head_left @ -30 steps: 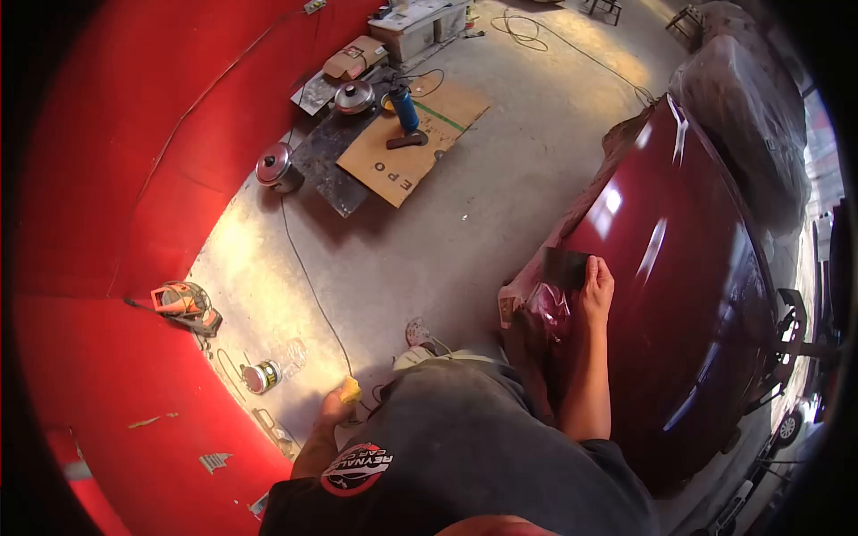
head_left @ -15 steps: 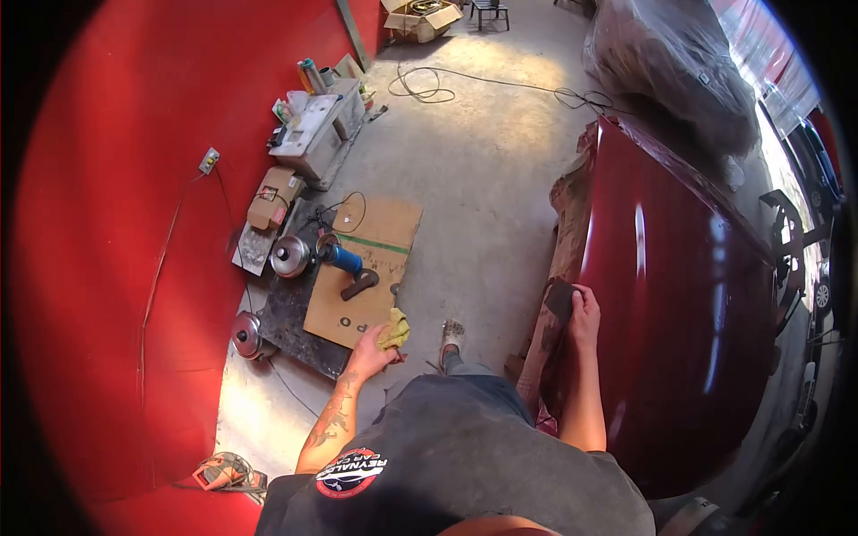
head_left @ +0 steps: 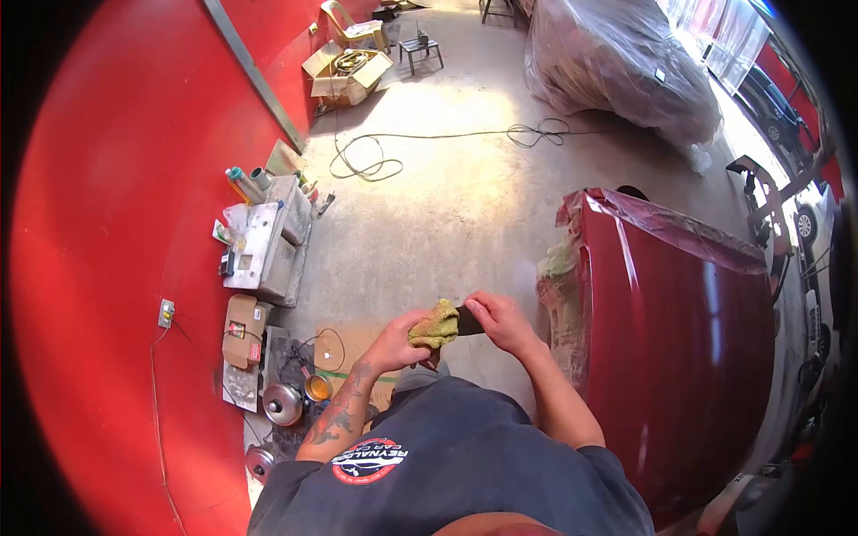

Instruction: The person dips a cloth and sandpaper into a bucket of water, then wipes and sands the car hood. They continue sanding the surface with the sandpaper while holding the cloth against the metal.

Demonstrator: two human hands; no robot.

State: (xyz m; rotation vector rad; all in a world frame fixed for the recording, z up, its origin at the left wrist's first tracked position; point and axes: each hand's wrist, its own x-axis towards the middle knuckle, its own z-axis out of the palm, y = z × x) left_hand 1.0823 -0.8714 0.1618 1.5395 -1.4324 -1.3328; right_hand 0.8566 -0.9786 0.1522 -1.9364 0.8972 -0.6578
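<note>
In front of my body, my left hand (head_left: 399,343) is closed around a crumpled yellow-green cloth (head_left: 434,327). A bit of something brownish shows below that hand, too small to name. My right hand (head_left: 502,322) pinches a dark piece of sandpaper (head_left: 468,322) by its edge. The sandpaper comes up against the cloth; whether the left fingers also grip it is hidden. Right of my right hand stands a glossy dark red car panel (head_left: 670,357), its near-left edge wrapped in masking paper (head_left: 563,304).
Plastic sheeting covers a vehicle (head_left: 617,71) ahead. A cable (head_left: 429,136) loops across the floor. Along the red wall stand a cluttered stand (head_left: 268,241), a cardboard box (head_left: 243,330) and metal pots (head_left: 283,404). Flattened cardboard (head_left: 357,344) lies beyond my left arm.
My right hand has left the car panel with the sandpaper and come over to the cloth. My left hand has risen toward the middle with the cloth. The view has shifted forward.
</note>
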